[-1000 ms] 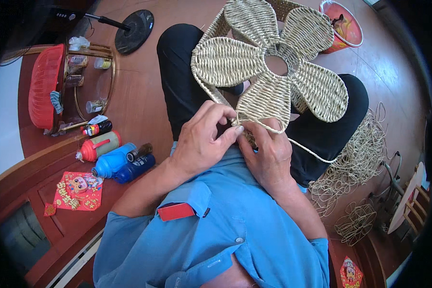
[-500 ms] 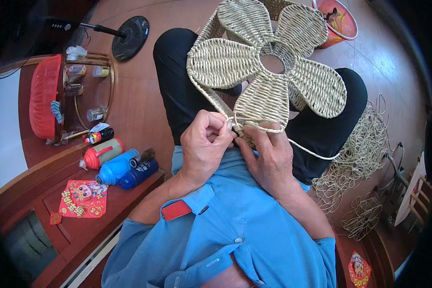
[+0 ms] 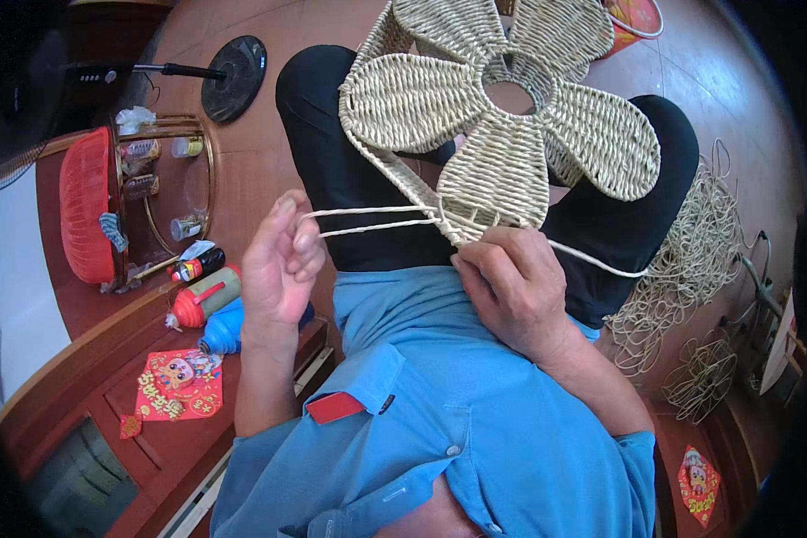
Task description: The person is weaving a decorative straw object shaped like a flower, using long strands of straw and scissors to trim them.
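Holding a doubled length of straw cord (image 3: pixel 368 220) taut toward the left: left hand (image 3: pixel 282 255), raised off the lap, its fingers curled closed on the looped end. Both strands run right, close together, to the near left corner of a woven straw basket with a flower-shaped face (image 3: pixel 495 166).

Basket lies over the lap, between the knees of the black trousers (image 3: pixel 318 143). Five petals around a round hole; far petals cut by the view's top edge. Woven side band (image 3: pixel 390 170) slants along its left.

Right hand (image 3: pixel 518 276) gripping the basket's near edge, just right of the corner, fingers bent; exact fingertip contact hidden beneath the hand. Loose cord tail (image 3: pixel 601 260) leads right from there across the right thigh.

Floor, right: large tangled heap of cord (image 3: pixel 690 260); nearer, a smaller loose coil (image 3: pixel 701 372). Far right, red bucket (image 3: pixel 635 18), partly out of view.

Left side: vacuum flask (image 3: pixel 213 300) beside a blue bottle (image 3: pixel 224 328); farther off, red plastic basket (image 3: pixel 85 211) and round black stand base (image 3: pixel 235 79).
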Demonstrator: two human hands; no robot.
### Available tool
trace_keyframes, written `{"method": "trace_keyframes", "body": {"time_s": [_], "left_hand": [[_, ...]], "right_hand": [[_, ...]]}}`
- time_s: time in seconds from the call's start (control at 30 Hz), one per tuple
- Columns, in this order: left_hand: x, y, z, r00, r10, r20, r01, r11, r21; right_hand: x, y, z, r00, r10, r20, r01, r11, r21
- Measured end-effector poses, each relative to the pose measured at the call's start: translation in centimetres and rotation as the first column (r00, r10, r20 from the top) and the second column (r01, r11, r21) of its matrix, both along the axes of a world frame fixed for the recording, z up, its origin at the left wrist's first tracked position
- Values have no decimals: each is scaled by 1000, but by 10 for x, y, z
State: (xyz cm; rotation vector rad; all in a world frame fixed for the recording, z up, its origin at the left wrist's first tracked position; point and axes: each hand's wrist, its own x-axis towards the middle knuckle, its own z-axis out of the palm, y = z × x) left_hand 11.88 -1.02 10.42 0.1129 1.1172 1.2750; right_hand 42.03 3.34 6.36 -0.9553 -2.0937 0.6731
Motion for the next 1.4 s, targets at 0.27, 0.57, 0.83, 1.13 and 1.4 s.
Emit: {"method": "trace_keyframes", "body": {"time_s": [0.27,0.57,0.83,1.13,1.4], "left_hand": [[-88,9,-16,881,321,-346,-363,929,-63],[-46,50,3,-521,-70,-851,261,936,-236],[47,58,7,-352,-139,-926,738,567,-366],[-201,22,-17,-612,-104,-784,174,949,-262],[-213,52,-21,-655,-165,-737,143,931,-335]], "right_hand": [[2,1,3,999,-34,2,34,999,-36],[4,2,1,998,-19,62,23,998,-61],[2,3,2,996,-43,72,48,996,-68],[3,1,2,990,-60,131,60,998,-2],[2,2,-2,991,-76,111,75,997,14]]}}
